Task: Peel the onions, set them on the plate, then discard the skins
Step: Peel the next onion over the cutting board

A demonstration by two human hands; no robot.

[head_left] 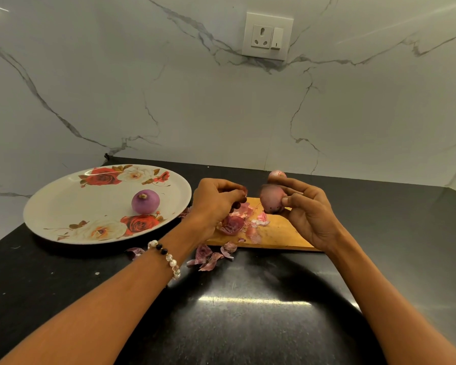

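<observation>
Fingers, right: curled round a partly peeled red onion, thumb tip pressed on its near side, index over the top; fingertips behind the bulb hidden.
Right hand: palm turned toward the camera, raised over the wooden chopping board, onion clear of the board.
Fingers, left: bunched narrow, tips pinched together on a small dark scrap of onion skin; scrap mostly hidden by the fingertips, hard to make out.
Left hand: back toward the camera, just beside the held onion, not touching it; wrist covers the board's left end.
Bracelet: pearl and dark beads, on the left wrist.
Skins on board: one large cupped purple piece plus pink flakes, part tucked under the left hand.
Skins off board: loose pieces on the counter just in front of the board's near edge; one stray flake at the far left edge of view, cut off.
Peeled onion: purple, root end up, sits on the floral plate right of its middle.
Third onion: behind the right hand's fingertips, only the top shows; peeled or not, cannot tell.
Counter: black, glossy, glare strip near the middle.
Wall: white marble, socket with switch up top.
</observation>
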